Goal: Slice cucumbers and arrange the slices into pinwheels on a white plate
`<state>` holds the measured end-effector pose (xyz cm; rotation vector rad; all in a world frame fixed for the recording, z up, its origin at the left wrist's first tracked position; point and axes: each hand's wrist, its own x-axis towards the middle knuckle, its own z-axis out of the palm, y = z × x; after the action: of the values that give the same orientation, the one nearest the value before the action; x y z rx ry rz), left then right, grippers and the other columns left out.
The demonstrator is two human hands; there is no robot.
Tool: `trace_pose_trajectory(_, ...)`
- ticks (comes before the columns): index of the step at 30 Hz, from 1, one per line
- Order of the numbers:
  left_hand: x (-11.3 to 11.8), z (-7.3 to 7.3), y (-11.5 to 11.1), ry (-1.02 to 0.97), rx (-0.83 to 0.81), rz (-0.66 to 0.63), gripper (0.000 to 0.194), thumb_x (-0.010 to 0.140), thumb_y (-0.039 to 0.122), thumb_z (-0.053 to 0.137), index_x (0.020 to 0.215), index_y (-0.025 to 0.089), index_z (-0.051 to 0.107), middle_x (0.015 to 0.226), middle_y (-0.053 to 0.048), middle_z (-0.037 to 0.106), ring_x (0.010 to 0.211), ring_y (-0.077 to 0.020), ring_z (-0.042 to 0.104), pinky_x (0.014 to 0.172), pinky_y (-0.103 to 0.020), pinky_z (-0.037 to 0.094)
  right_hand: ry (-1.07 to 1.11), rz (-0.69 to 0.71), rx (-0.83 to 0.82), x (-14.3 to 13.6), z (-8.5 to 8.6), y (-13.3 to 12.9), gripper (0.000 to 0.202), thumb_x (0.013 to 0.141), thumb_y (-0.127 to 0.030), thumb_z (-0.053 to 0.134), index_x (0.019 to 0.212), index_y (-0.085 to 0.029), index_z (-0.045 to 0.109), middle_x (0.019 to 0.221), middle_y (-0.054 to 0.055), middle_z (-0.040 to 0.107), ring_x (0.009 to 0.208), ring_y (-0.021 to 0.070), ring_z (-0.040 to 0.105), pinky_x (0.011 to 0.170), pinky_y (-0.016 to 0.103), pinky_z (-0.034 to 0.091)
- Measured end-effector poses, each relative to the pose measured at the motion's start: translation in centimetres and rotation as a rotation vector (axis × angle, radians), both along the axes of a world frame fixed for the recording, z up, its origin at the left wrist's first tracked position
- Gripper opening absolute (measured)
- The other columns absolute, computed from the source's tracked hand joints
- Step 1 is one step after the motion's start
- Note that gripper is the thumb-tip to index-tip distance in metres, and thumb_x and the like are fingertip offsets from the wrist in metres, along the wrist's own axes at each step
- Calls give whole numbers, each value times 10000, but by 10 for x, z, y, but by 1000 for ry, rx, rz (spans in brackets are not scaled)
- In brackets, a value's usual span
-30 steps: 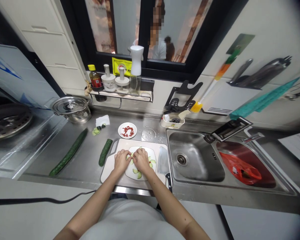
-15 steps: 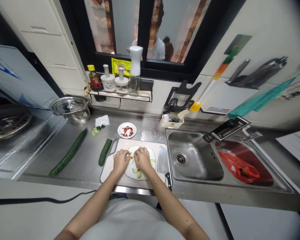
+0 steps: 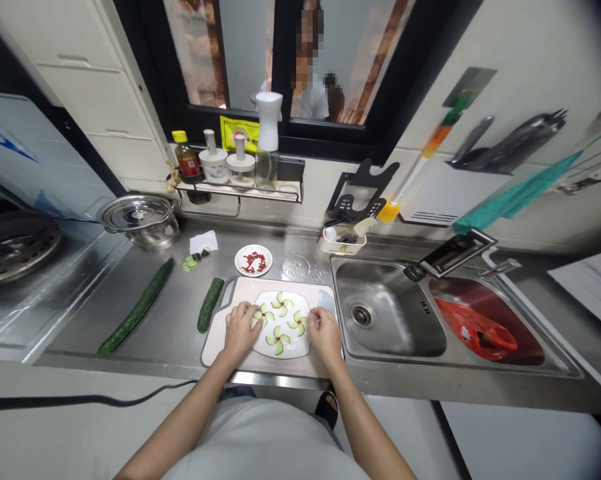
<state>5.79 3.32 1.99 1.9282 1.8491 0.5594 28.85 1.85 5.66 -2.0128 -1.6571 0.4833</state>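
Observation:
A white plate (image 3: 293, 350) lies on the pale cutting board (image 3: 215, 347). Several pinwheels of cucumber slices (image 3: 282, 304) with small red centres are laid out on it. My left hand (image 3: 240, 330) is at the plate's left rim, thumb and forefinger apart beside the left pinwheel. Curled at the right rim is my right hand (image 3: 326, 337), its fingertips drawn together; whatever they hold is too small to see. Behind that hand, the knife (image 3: 324, 298) shows only part of its blade. Left of the board lies a short cucumber piece (image 3: 210, 305).
A small plate of red bits (image 3: 253, 261) stands behind the board. A long cucumber (image 3: 137, 308) and some cucumber scraps (image 3: 192, 261) lie leftward, near a lidded steel pot (image 3: 143, 220). On the right is the sink (image 3: 390, 313) with a red plastic bag (image 3: 475, 330).
My right hand has moved from the middle of the plate to its right side, over the knife. My left hand stays at the left rim with its fingers spread wider. The pinwheels are now uncovered.

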Motion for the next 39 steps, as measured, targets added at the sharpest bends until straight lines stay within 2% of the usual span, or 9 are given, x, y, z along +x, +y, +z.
trace_pose_trajectory(5, 1, -4, -2, -17, -12, 40, 405, 822, 333, 565, 1216, 243, 560, 1141, -84, 557, 1082, -265, 511, 929, -406, 394, 97, -114, -264, 17, -7, -34, 232, 826, -280, 515, 1010, -199, 632, 738, 19, 635, 680, 168, 567, 610, 252, 362)
trace_pose_trajectory(10, -2, -14, -3, -40, -32, 24, 487, 812, 349, 582, 1282, 244, 506, 1177, -92, 544, 1113, -271, 514, 953, -415, 402, 276, -154, -311, 15, -27, -53, 326, 798, -310, 549, 1095, -193, 614, 644, -10, 606, 628, 163, 575, 589, 251, 403)
trace_pose_trajectory(18, 0, -32, -1, -107, -43, 30, 673, 810, 388, 578, 1412, 182, 363, 1222, -120, 549, 1176, -265, 515, 970, -380, 426, 516, -161, -375, 2, -54, -56, 374, 754, -347, 583, 1091, -188, 554, 628, -38, 582, 570, 137, 574, 505, 224, 417)
trace_pose_trajectory(22, 2, -32, 1, -112, -107, 53, 701, 813, 418, 566, 1422, 142, 357, 1238, -133, 542, 1162, -259, 538, 962, -350, 426, 684, -171, -364, -4, -66, -54, 330, 759, -369, 536, 1043, -207, 488, 622, -64, 536, 535, 132, 579, 462, 220, 435)
trace_pose_trajectory(26, 4, -28, 5, -84, -165, 69, 715, 780, 423, 597, 1405, 144, 389, 1203, -128, 550, 1106, -251, 570, 914, -326, 437, 767, -212, -355, -8, -72, -52, 301, 732, -303, 521, 1011, -232, 434, 633, -74, 522, 513, 128, 584, 426, 213, 451)
trace_pose_trajectory(32, 6, -26, 7, -107, -179, 81, 708, 731, 340, 654, 1379, 183, 415, 1191, -108, 557, 1099, -244, 567, 914, -322, 425, 819, -250, -342, -12, -70, -50, 305, 688, -250, 518, 969, -238, 400, 619, -85, 510, 467, 117, 562, 408, 216, 465)
trace_pose_trajectory(39, 0, -15, -2, -270, -141, 129, 642, 687, 292, 696, 1282, 178, 484, 1179, -106, 586, 1092, -245, 571, 908, -341, 445, 864, -234, -282, -15, -42, -55, 314, 641, -297, 539, 922, -241, 409, 591, -81, 517, 473, 147, 568, 417, 257, 472)
